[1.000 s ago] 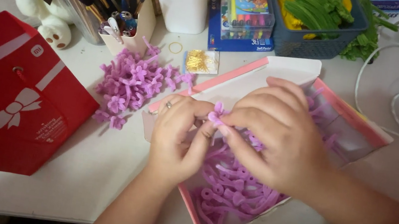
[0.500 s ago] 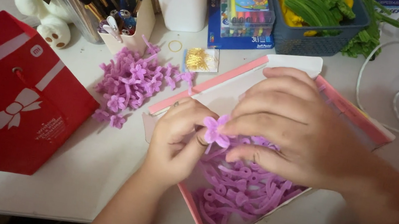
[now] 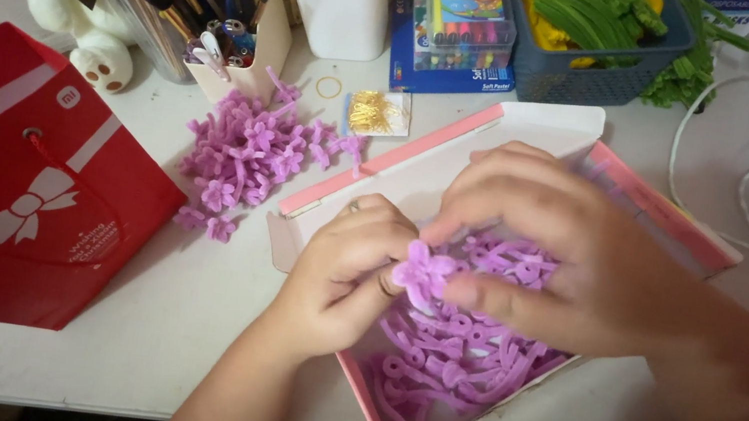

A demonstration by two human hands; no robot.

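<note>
Two hands: left hand (image 3: 339, 271), right hand (image 3: 556, 246) pinch fuzzy purple flower (image 3: 423, 272) | pink-rimmed cardboard box (image 3: 550, 133)

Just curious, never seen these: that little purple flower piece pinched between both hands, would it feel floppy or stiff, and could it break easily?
The purple flower piece looks fuzzy and thin, so probably very light and bendy. The left hand and right hand pinch it with fingertips only, suggesting little weight. The shaped pieces in the pink box seemingly keep their curl.

Your left hand (image 3: 345, 277) and right hand (image 3: 556, 246) are both bare, no gloves, no rings or watch that I can spot, and your forearms show no sleeves at all
</note>
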